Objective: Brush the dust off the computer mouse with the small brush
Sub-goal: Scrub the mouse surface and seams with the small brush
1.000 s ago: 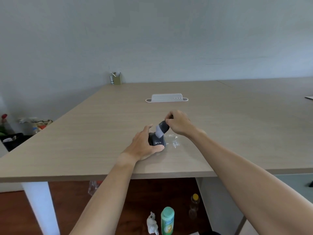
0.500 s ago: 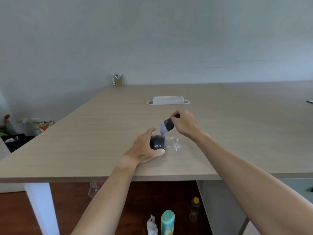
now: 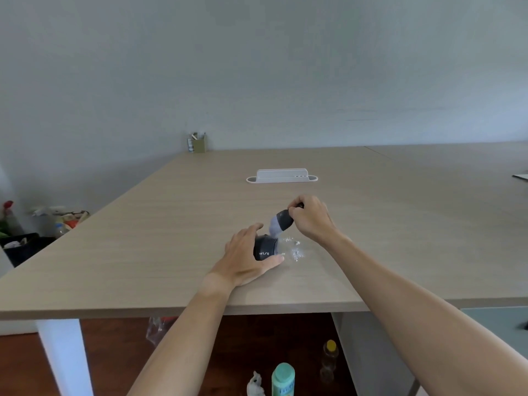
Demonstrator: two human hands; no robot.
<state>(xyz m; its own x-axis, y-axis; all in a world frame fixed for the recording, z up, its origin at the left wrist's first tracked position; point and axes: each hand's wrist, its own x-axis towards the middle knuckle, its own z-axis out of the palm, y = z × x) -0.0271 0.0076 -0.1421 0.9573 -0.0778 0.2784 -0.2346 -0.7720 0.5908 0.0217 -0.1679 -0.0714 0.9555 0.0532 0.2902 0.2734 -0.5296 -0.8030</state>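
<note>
Your left hand [image 3: 245, 257] is gripping the mouse [image 3: 265, 248] near the table [image 3: 143, 238] edge. Your right hand [image 3: 311, 218] is pinching the small brush [image 3: 281, 222] at its two o'clock, bristles touching it. Your hand is hiding the mouse's left side.

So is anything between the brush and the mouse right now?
Nothing visible. The right hand holds the brush with its bristles just above the mouse's far end. The left hand grips the mouse's sides, leaving that end open.
</note>
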